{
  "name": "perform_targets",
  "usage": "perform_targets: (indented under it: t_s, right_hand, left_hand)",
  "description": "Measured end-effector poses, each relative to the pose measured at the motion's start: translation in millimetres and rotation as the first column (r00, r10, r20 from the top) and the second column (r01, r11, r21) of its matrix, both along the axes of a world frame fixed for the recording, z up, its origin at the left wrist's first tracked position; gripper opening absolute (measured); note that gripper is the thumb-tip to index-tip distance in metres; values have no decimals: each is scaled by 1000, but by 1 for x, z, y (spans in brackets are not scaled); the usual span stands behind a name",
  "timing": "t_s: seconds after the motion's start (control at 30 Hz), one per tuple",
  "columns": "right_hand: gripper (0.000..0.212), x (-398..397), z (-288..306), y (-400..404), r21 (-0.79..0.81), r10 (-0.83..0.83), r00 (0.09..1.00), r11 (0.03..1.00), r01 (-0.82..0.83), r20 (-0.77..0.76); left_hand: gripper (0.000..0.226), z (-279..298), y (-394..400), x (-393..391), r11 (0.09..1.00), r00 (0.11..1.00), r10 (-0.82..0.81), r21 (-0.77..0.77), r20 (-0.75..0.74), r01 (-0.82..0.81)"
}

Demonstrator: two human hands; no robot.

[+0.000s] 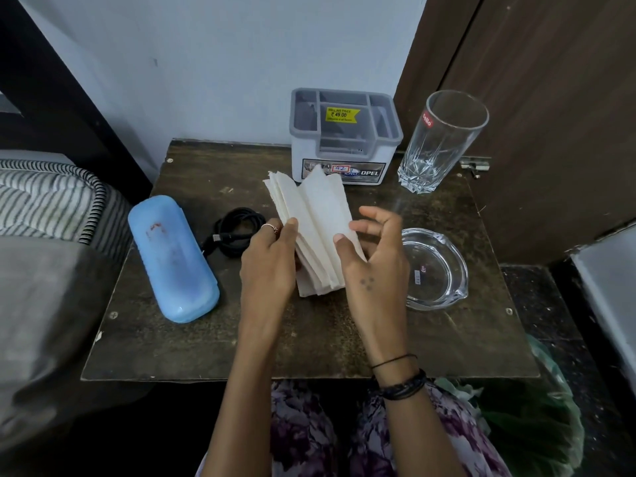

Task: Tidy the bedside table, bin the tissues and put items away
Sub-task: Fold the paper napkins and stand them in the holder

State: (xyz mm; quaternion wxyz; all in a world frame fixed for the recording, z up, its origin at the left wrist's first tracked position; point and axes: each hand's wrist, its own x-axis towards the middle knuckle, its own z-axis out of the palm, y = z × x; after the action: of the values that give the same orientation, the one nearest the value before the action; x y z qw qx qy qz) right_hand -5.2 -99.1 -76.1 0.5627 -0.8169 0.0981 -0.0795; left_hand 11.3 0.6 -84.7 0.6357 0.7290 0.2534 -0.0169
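A stack of white folded tissues [315, 222] is held above the middle of the dark wooden bedside table [206, 339]. My left hand [266, 259] grips the stack's left edge with thumb on top. My right hand [373, 256] supports the right side, thumb and fingertips touching the top sheet, the other fingers spread. A blue plastic case [172, 259] lies at the left. A coiled black cable [234, 232] rests beside it. A grey compartment organiser [344, 136] stands at the back, a tall glass tumbler [440, 142] to its right, and a glass ashtray [435, 270] on the right.
A striped mattress and grey bedding [51, 208] border the table's left. A brown door [550, 115] stands at the back right. A green plastic bag [537, 418] with crumpled paper in it sits on the floor at the lower right, below the table's front corner.
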Motion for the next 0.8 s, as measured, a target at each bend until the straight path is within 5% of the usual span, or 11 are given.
perform_targets:
  t_s: [0.47, 0.8]
  right_hand:
    - [46, 5, -10, -4, -8, -11, 998, 1000, 10, -70]
    - [35, 6, -12, -10, -36, -122, 990, 992, 125, 65]
  left_hand:
    - [25, 0, 3, 2, 999, 999, 39, -9, 12, -38]
    - [37, 9, 33, -5, 904, 992, 77, 412, 105, -113]
